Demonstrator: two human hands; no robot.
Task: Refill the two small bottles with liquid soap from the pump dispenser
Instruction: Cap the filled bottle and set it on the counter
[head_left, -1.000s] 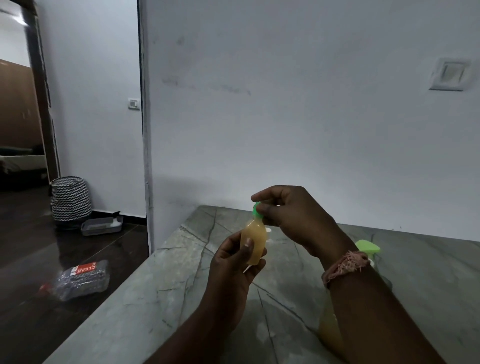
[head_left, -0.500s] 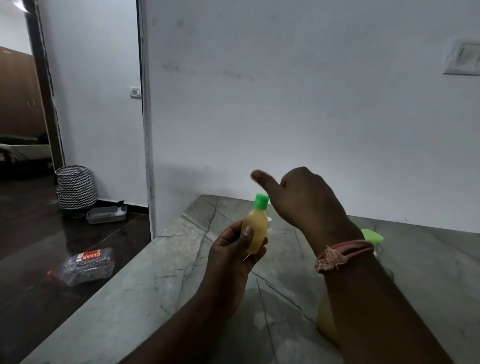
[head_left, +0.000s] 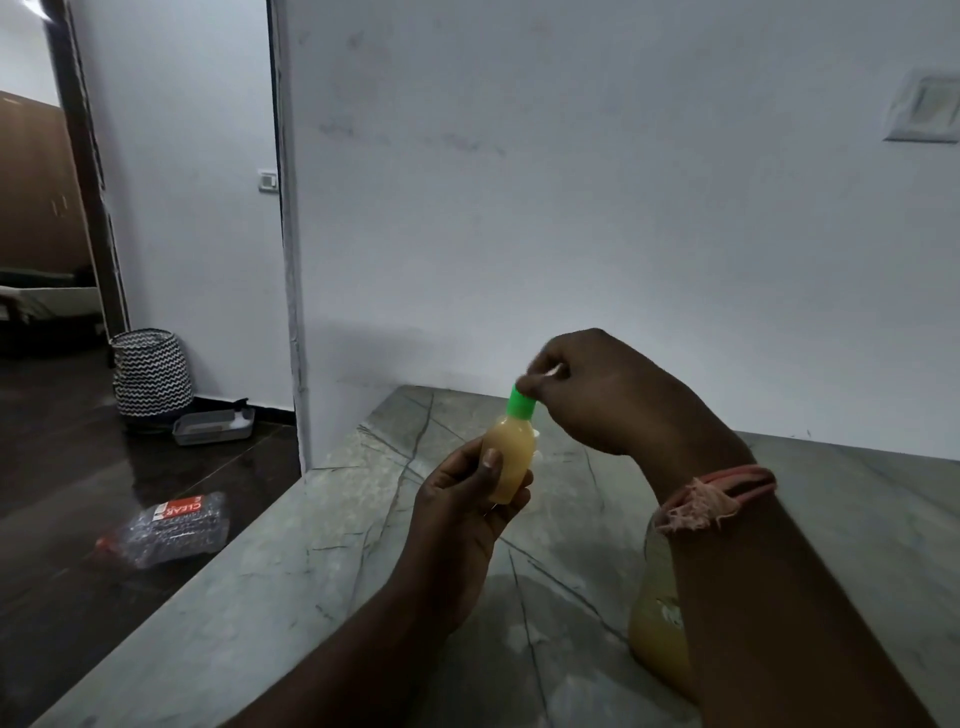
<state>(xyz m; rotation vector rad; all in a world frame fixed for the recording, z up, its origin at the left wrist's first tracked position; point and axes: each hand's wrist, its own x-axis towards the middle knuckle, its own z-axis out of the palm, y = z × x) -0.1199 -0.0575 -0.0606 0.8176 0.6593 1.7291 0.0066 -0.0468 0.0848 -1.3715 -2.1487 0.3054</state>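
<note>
My left hand (head_left: 462, 514) grips a small bottle (head_left: 511, 460) of yellowish soap, held upright above the marble counter (head_left: 322, 587). A green cap (head_left: 521, 404) sits on the bottle. My right hand (head_left: 597, 389) pinches that cap from the right with thumb and fingertips. The large soap dispenser (head_left: 657, 623), with yellow liquid inside, stands on the counter at the right, mostly hidden behind my right forearm. A small pale object behind the held bottle is hidden too much to identify.
A white wall rises right behind the counter, with a switch plate (head_left: 924, 106) at upper right. On the dark floor to the left lie a crushed plastic bottle (head_left: 166, 530), a grey tray (head_left: 213, 426) and a zigzag basket (head_left: 150, 371).
My right hand left the cap half a second ago with a finger stretched out, and now its fingertips are back on the green cap. My left hand kept holding the bottle.
</note>
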